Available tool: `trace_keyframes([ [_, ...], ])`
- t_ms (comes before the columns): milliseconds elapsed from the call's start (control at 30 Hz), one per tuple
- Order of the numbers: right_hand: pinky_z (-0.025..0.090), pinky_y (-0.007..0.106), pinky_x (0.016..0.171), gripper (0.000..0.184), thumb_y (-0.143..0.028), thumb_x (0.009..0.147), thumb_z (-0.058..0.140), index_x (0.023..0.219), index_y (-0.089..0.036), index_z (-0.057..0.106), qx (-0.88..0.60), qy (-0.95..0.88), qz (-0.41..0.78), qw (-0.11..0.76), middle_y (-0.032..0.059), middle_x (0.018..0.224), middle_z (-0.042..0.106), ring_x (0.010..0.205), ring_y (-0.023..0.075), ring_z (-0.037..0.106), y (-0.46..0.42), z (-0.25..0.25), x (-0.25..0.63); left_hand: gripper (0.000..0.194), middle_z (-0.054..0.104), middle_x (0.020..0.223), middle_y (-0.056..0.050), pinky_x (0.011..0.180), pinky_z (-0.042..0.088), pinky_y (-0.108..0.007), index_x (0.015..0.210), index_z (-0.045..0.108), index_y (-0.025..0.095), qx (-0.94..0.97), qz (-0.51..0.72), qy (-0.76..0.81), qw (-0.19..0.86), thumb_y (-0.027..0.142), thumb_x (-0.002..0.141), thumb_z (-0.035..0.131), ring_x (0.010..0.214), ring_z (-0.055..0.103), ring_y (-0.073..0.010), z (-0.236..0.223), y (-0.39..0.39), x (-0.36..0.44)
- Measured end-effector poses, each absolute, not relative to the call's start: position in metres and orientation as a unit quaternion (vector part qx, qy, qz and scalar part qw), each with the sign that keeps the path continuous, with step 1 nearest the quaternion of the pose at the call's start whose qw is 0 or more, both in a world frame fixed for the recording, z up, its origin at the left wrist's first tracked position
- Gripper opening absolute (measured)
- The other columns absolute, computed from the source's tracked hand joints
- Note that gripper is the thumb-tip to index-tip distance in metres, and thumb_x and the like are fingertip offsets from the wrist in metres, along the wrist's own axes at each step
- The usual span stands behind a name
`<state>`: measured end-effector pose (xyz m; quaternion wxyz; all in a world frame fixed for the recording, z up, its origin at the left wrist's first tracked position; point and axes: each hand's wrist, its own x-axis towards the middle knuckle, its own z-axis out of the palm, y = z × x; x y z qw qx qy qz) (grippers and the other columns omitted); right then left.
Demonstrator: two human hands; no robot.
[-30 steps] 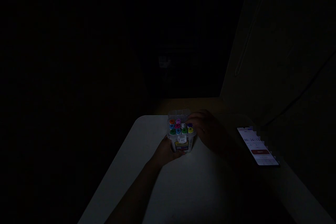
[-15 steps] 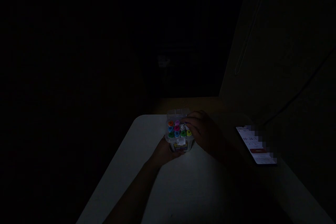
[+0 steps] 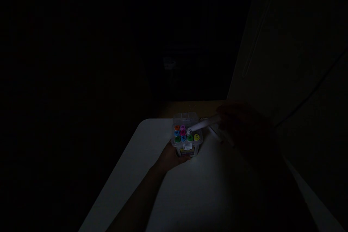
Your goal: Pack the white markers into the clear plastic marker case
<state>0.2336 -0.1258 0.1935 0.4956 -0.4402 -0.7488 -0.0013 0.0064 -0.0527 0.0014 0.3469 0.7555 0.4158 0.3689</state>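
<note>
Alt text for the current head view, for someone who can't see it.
In dim light, a left hand grips a clear box of colour-capped markers at a pale table, while the shadowed right hand holds a whitish pen-like stick slanting over the box.

Dark room (kind unclear), pale table [image 3: 168, 195], wall [image 3: 299, 61]

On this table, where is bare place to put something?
Bare tabletop shows left of the left forearm, and between it and the right forearm. Crowded: right of the marker box, under right hand and pale marker. Farther right: too dark.
</note>
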Motion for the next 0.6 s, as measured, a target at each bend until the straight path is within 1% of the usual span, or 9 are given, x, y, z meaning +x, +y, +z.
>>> trace_keyframes([
  [133,0.049,0.02,0.066,0.019,-0.022,0.085,0.05,0.096,-0.018,0.064,-0.477,-0.732,0.039,0.484,0.0032,0.09,0.067,0.078,0.0114,0.064,-0.125,0.195,0.242,0.065,0.062,0.119,-0.01,0.096,0.048,-0.044,0.121,0.052,0.019,0.752,0.366,0.423,0.348,0.029,0.062,0.077,0.107,0.061,-0.0274,0.0,-0.052,0.006],
  [233,0.05,0.022,0.069,0.021,-0.021,0.084,0.048,0.095,-0.018,0.066,-0.485,-0.73,0.036,0.48,0.0042,0.095,0.068,0.083,0.013,0.064,-0.123,0.196,0.249,0.064,0.063,0.117,-0.01,0.096,0.048,-0.044,0.121,0.053,0.019,0.754,0.364,0.424,0.344,0.029,0.062,0.077,0.107,0.061,-0.0273,-0.002,-0.051,0.006],
  [333,0.05,0.022,0.068,0.017,-0.023,0.08,0.051,0.087,-0.019,0.067,-0.491,-0.737,0.043,0.462,0.004,0.093,0.067,0.081,0.0131,0.064,-0.119,0.195,0.256,0.065,0.064,0.115,-0.01,0.093,0.05,-0.043,0.122,0.052,0.019,0.754,0.369,0.418,0.347,0.031,0.063,0.076,0.105,0.062,-0.027,-0.004,-0.05,0.005],
  [433,0.048,0.021,0.058,0.012,-0.026,0.075,0.055,0.077,-0.019,0.064,-0.532,-0.717,0.069,0.445,0.0029,0.082,0.066,0.071,0.0129,0.063,-0.114,0.193,0.262,0.063,0.066,0.112,-0.01,0.093,0.049,-0.043,0.121,0.054,0.017,0.759,0.358,0.425,0.34,0.031,0.063,0.076,0.105,0.063,-0.0277,-0.002,-0.051,0.005],
  [500,0.047,0.021,0.054,0.01,-0.026,0.073,0.056,0.071,-0.019,0.063,-0.568,-0.712,0.076,0.407,0.0023,0.077,0.065,0.065,0.0125,0.061,-0.112,0.193,0.266,0.06,0.067,0.109,-0.01,0.094,0.049,-0.043,0.117,0.056,0.017,0.76,0.352,0.431,0.335,0.031,0.063,0.076,0.107,0.062,-0.0283,0.0,-0.052,0.005],
  [533,0.046,0.021,0.055,0.01,-0.026,0.073,0.056,0.07,-0.019,0.063,-0.584,-0.715,0.072,0.377,0.0023,0.077,0.065,0.065,0.0125,0.061,-0.112,0.193,0.268,0.058,0.068,0.109,-0.009,0.095,0.049,-0.043,0.116,0.057,0.017,0.758,0.353,0.433,0.335,0.03,0.062,0.076,0.108,0.061,-0.0286,0.001,-0.052,0.005],
  [600,0.048,0.022,0.06,0.011,-0.026,0.074,0.055,0.074,-0.019,0.064,-0.603,-0.727,0.067,0.321,0.0026,0.08,0.067,0.067,0.0128,0.062,-0.112,0.193,0.271,0.057,0.068,0.108,-0.009,0.095,0.049,-0.044,0.114,0.058,0.018,0.752,0.356,0.437,0.341,0.03,0.061,0.077,0.109,0.06,-0.0289,0.002,-0.053,0.006],
])
